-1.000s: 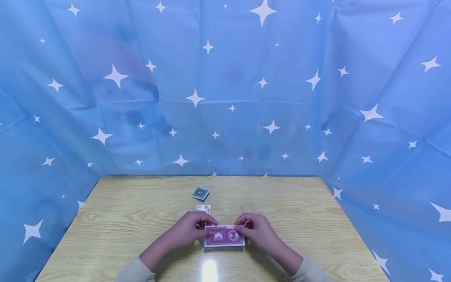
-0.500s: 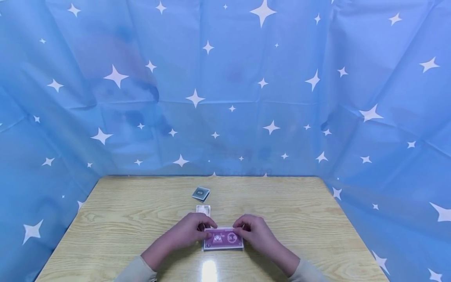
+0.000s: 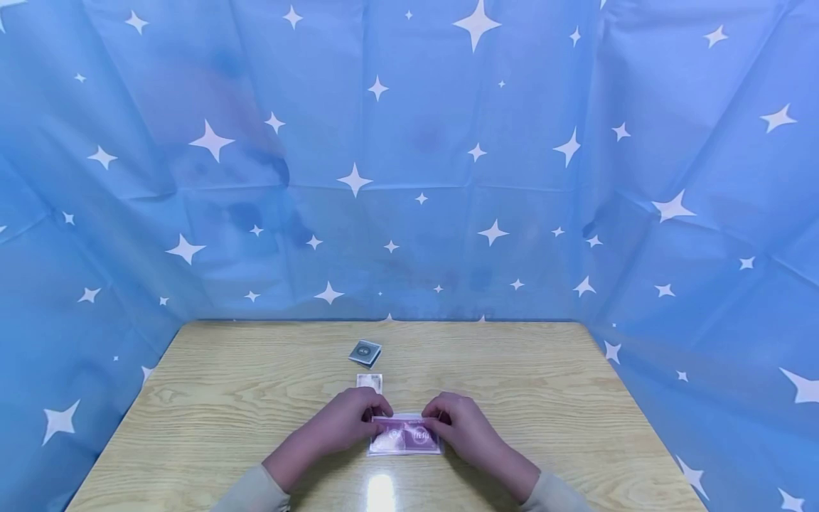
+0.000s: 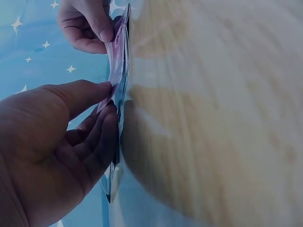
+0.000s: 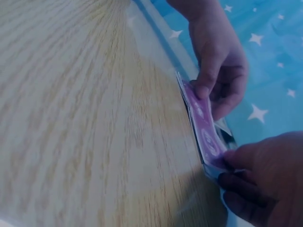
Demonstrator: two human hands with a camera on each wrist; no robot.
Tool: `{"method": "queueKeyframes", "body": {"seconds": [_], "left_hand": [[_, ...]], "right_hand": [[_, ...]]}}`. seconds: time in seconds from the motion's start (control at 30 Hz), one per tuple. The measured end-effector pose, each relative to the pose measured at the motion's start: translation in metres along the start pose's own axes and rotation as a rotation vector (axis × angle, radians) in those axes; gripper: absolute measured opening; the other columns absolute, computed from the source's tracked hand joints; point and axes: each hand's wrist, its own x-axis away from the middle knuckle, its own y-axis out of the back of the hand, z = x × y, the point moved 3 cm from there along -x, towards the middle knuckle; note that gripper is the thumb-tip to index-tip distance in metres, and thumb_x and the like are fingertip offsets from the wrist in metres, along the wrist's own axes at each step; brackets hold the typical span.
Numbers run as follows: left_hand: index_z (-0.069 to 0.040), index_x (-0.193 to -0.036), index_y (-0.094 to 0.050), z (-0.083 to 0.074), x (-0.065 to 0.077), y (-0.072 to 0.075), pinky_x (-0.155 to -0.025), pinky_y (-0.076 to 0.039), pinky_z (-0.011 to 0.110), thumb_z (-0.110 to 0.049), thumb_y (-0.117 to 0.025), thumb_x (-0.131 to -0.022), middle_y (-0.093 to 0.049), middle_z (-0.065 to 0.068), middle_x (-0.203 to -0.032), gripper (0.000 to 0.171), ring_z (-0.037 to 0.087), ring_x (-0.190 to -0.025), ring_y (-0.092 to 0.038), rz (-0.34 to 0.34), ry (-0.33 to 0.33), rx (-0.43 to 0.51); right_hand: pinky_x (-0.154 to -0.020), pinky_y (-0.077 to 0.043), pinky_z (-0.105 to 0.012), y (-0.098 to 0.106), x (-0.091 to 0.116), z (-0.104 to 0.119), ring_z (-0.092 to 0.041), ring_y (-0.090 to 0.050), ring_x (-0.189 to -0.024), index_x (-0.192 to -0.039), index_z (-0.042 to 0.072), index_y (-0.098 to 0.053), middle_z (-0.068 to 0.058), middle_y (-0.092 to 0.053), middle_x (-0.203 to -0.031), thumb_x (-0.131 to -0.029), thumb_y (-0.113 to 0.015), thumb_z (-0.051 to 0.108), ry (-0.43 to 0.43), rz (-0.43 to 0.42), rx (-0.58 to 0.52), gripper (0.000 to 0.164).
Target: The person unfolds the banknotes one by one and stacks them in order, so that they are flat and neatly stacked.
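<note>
A purple banknote point(image 3: 409, 439) with a white border lies close to the tabletop between both hands. My left hand point(image 3: 345, 424) pinches its left end between thumb and fingers. At the other end, my right hand point(image 3: 466, 432) pinches the upper right part, its thumb point(image 5: 239, 156) on the printed face. In the right wrist view the banknote point(image 5: 204, 127) bends slightly, with further paper edges layered beneath it; how many layers cannot be told. Glare whitens its left half in the head view.
A pale note point(image 3: 369, 382) lies just beyond my left hand, partly hidden by it. Farther back sits a small folded grey-blue paper point(image 3: 365, 352). The wooden table point(image 3: 531, 370) ends at a blue star-patterned curtain point(image 3: 422, 142).
Both hands and the purple banknote have shifted slightly towards me. The note's face has tilted: a bright sheen now covers its left half and a crease line shows mid-note.
</note>
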Motion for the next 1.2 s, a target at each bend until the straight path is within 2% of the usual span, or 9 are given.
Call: {"method": "queueKeyframes", "body": {"seconds": [0.1,0.47,0.7,1.2], "left_hand": [[-0.015,-0.108,-0.081,-0.0003,-0.0005,-0.0001,-0.080,-0.057,0.027,-0.004,-0.087,-0.091,-0.067,-0.015,-0.091,0.021,0.001,-0.085,-0.061,-0.003,-0.018,-0.043],[-0.016,-0.110,-0.080,-0.0040,0.0016,-0.0003,-0.081,-0.056,0.029,-0.007,-0.091,-0.087,-0.065,-0.012,-0.096,0.027,0.002,-0.087,-0.058,0.000,0.013,-0.116],[-0.017,-0.109,-0.079,-0.0080,0.0022,-0.0012,-0.081,-0.055,0.029,-0.011,-0.091,-0.087,-0.064,-0.010,-0.097,0.025,0.005,-0.088,-0.059,0.002,0.023,-0.123],[-0.017,-0.110,-0.079,-0.0047,0.0019,-0.0013,-0.083,-0.056,0.029,-0.012,-0.090,-0.090,-0.064,-0.010,-0.099,0.024,0.004,-0.089,-0.059,0.014,0.021,-0.119]], "right_hand": [[-0.070,-0.053,-0.024,-0.0006,-0.0006,0.0010,-0.001,-0.059,-0.080,-0.098,0.018,-0.081,0.014,-0.068,-0.091,-0.098,-0.085,0.008,0.014,0.001,0.022,0.010],[-0.074,-0.056,-0.026,-0.0027,-0.0017,-0.0005,-0.002,-0.059,-0.084,-0.101,0.016,-0.082,0.013,-0.064,-0.094,-0.097,-0.084,0.008,-0.009,0.035,0.123,0.009],[-0.075,-0.056,-0.026,-0.0024,-0.0018,0.0002,-0.006,-0.061,-0.085,-0.101,0.013,-0.082,0.010,-0.062,-0.095,-0.096,-0.085,0.006,-0.008,0.040,0.145,0.010],[-0.074,-0.055,-0.025,-0.0032,-0.0024,-0.0045,-0.003,-0.059,-0.084,-0.101,0.014,-0.082,0.009,-0.062,-0.095,-0.095,-0.086,0.007,0.003,0.025,0.135,0.010]]}}
